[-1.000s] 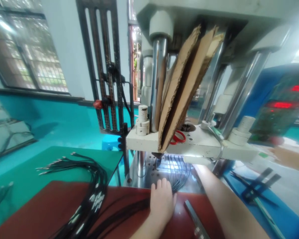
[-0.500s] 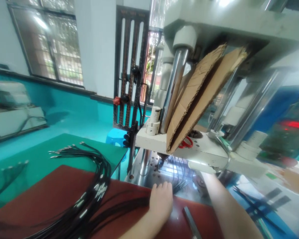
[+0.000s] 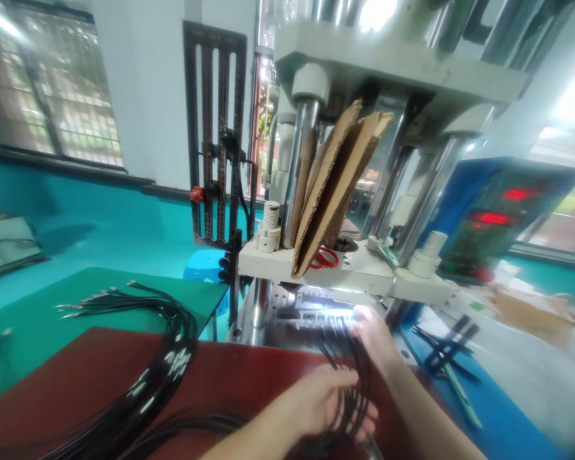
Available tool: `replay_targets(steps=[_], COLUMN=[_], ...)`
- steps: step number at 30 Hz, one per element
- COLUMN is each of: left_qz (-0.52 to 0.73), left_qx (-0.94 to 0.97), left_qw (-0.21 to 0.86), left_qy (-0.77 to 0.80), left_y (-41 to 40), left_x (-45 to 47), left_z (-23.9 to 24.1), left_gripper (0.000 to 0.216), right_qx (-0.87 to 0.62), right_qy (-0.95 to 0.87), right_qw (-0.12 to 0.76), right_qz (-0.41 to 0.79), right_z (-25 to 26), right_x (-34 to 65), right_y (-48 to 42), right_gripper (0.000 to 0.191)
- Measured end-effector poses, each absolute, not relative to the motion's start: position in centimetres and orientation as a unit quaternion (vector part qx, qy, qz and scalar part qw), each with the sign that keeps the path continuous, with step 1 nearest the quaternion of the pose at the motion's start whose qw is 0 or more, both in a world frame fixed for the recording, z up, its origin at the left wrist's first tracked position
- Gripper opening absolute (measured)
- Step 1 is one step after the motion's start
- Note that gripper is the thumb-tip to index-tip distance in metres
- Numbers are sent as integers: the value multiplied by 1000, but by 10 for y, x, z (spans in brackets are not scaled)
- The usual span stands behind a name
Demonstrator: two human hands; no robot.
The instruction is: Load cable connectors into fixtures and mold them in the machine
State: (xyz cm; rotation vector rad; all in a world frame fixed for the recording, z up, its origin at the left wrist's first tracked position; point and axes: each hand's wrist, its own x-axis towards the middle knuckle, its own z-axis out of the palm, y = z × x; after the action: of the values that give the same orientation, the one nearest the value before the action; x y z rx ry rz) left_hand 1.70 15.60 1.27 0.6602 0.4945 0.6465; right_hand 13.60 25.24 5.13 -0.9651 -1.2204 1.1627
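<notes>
1. Left of the press (image 3: 364,128), a second bunch of black cables (image 3: 167,358) lies across the red mat (image 3: 76,383), its metal tips fanned onto the green table (image 3: 38,319); it lies much as it did a second ago
2. A second ago my left hand (image 3: 316,399) lay flat on the mat at the foot of the press; now it has drawn back and curled around the wire bundle (image 3: 349,370), fingers closed on the strands
3. That bundle now sits in front of the press, gathered between my two hands, its far ends reaching toward the lit bed (image 3: 306,313); I judge the wires are coming away from the machine
4. My right hand (image 3: 376,335), hidden under the press plate before, is out in view now, just in front of the bed and against the same wires; glare washes it out and I cannot tell whether it grips them
5. Containers: none shows; on the press's white plate (image 3: 354,271) folded cardboard (image 3: 335,185) leans upright with red scissors (image 3: 324,259) at its base
6. Right of the press, a blue box with red digits (image 3: 489,211)
</notes>
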Motion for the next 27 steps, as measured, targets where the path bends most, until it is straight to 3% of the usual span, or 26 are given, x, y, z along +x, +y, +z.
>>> replay_targets(steps=[4,10,17,23,27], left_qz=[343,304,200,239,245], left_qx=[272,306,563,497,489], left_qw=[883,869,771,797,799], left_qy=[172,243,221,245,249], left_y=[141,112,76,77,81], left_x=[30,39,56,48,46], left_z=[3,12,5,23,24], left_gripper=[49,30,47,48,41], right_qx=[-383,-380,-433,-497,-520], right_qy=[-477,-417,-332,-292,-333], right_qw=[575,638,681,683,625], right_qz=[542,525,489,448,479], right_z=[46,52,43,11,-7], right_x=[143,172,248,291,308], right_y=[218,198,180,142,120], right_gripper=[15,22,24,31,33])
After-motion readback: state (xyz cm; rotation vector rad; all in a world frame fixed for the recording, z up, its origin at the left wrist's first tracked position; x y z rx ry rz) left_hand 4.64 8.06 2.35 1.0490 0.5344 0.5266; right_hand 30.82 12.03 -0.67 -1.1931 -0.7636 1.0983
